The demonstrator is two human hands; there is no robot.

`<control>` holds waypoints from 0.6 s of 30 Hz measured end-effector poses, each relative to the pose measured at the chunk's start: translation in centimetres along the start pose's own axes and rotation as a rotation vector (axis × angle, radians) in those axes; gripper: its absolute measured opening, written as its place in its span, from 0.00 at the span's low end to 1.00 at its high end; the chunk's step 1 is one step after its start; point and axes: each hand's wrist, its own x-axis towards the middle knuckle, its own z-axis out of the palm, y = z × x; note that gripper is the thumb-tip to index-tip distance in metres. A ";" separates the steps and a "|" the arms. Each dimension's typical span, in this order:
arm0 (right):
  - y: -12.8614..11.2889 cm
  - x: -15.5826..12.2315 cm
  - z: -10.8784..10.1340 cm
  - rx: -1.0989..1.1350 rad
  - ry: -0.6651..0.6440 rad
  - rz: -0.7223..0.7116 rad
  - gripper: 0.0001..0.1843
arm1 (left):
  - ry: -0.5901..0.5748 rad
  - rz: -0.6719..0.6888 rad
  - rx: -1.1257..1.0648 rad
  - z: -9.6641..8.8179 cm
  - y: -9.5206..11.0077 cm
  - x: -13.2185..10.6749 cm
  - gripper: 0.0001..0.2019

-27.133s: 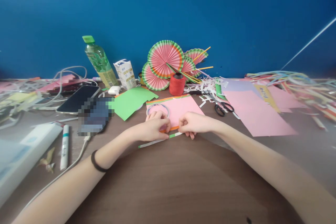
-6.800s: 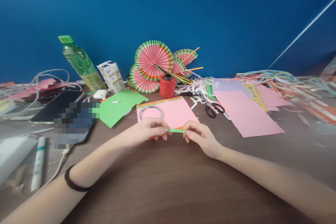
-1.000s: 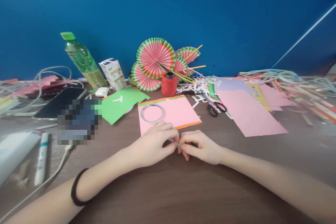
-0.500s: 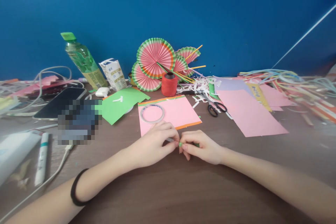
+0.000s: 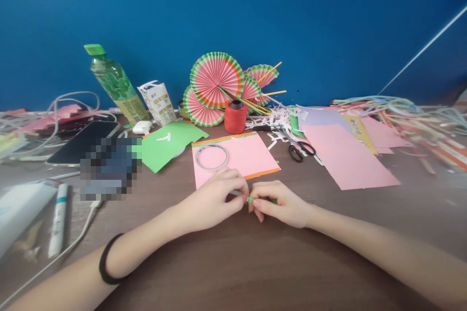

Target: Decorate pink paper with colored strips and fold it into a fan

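Note:
My left hand (image 5: 222, 199) and my right hand (image 5: 280, 204) meet fingertip to fingertip above the brown table, just in front of a pink sheet with orange and green edges (image 5: 246, 153). Between the pinched fingers shows a narrow green strip (image 5: 250, 199), most of it hidden by my right hand. A thin whitish strip (image 5: 236, 193) passes through the left finger and thumb. Whether the two strips are one piece I cannot tell. A roll of narrow tape (image 5: 197, 158) lies flat on the pink sheet, right behind my left hand.
Behind stand a red thread spool (image 5: 235, 117) and pleated paper fans (image 5: 216, 80). Black-handled scissors (image 5: 296, 152) and pink paper (image 5: 348, 160) lie to the right. Leftward are green paper (image 5: 170, 143), a drink carton (image 5: 157, 102), a tilted bottle (image 5: 116, 82), a marker (image 5: 58, 221) and a cable (image 5: 82, 233).
The hands stay almost in place. The fingertips have shifted slightly, and a little more of the green strip and a pale bit beside it shows between them.

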 end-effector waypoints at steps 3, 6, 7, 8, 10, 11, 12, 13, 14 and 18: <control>-0.1 0.0 -0.1 -0.014 0.017 0.002 0.14 | 0.029 -0.034 0.064 -0.5 -0.2 0.1 0.06; 0.0 0.0 -0.3 -0.007 0.069 0.018 0.14 | 0.124 -0.116 0.163 -1.6 -1.0 0.4 0.06; 0.1 0.0 -0.3 0.006 0.090 0.020 0.14 | 0.170 -0.136 0.213 -2.0 -1.4 0.5 0.07; 0.3 0.0 -0.3 0.024 0.108 0.020 0.15 | 0.212 -0.153 0.279 -2.5 -1.9 0.7 0.07; 0.5 0.0 -0.3 0.074 0.131 0.017 0.14 | 0.271 -0.269 0.422 -3.6 -3.0 0.8 0.07; 0.6 0.0 -0.3 0.098 0.137 0.018 0.14 | 0.297 -0.321 0.492 -4.2 -3.5 0.7 0.08; 0.7 0.0 -0.3 0.117 0.139 0.019 0.14 | 0.327 -0.352 0.575 -4.7 -3.9 0.6 0.08; 0.8 0.0 -0.3 0.133 0.141 0.020 0.14 | 0.362 -0.390 0.669 -5.2 -4.4 0.5 0.08; 0.8 0.0 -0.3 0.143 0.142 0.017 0.14 | 0.394 -0.424 0.772 -5.6 -4.8 0.3 0.08; 0.9 0.1 -0.5 0.142 0.156 -0.020 0.15 | 0.476 -0.520 1.107 -6.7 -6.4 -0.5 0.14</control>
